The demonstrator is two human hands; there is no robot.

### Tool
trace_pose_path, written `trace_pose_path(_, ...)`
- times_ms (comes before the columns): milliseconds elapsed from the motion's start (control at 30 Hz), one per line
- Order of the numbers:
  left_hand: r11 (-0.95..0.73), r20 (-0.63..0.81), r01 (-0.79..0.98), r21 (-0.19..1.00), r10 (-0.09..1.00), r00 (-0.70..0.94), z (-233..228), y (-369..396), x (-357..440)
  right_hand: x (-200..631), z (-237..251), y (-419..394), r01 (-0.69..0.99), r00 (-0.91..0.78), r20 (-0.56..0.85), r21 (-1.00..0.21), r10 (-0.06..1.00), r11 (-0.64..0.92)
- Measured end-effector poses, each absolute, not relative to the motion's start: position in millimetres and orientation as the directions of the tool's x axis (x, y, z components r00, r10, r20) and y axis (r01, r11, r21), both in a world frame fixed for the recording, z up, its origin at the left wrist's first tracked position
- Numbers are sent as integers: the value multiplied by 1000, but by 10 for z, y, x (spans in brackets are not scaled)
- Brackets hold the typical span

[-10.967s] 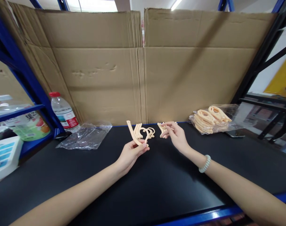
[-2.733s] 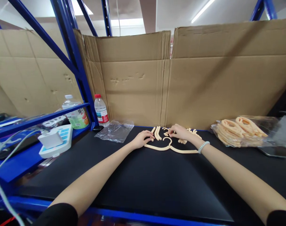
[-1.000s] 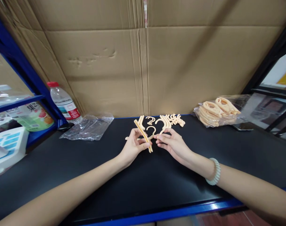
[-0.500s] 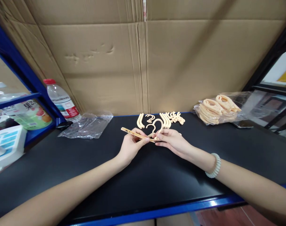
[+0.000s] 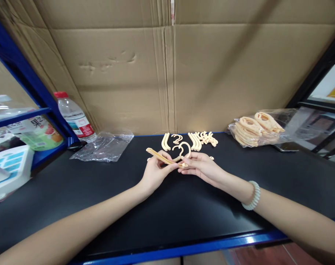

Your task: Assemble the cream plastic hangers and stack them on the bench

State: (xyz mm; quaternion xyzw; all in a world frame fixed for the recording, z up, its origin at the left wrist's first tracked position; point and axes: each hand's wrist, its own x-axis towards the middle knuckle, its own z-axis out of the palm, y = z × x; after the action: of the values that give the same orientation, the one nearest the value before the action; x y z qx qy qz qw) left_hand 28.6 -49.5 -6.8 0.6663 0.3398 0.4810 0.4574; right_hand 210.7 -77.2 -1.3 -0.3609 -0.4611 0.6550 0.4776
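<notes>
Head view: beyond the fingertips to the right, a clear plastic bag (image 5: 262, 132) holds stacked beige plastic pieces. Left hand (image 5: 154, 173) pinches a slim, curved beige arm piece (image 5: 161, 157); right hand (image 5: 202, 167) grips a beige hook piece (image 5: 184, 150) at its base, both just above the smooth black tabletop (image 5: 167, 217). Loose curved parts (image 5: 195, 140) lie just past the fingers. Bare tabletop spreads toward the blue front edge.
</notes>
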Motion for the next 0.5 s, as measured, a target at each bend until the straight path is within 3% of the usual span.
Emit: trace_pose_path(500, -349, 325, 16, 937, 889, 322, -27, -555, 289, 2106, 24, -772, -307, -289, -84, -936, 954, -175)
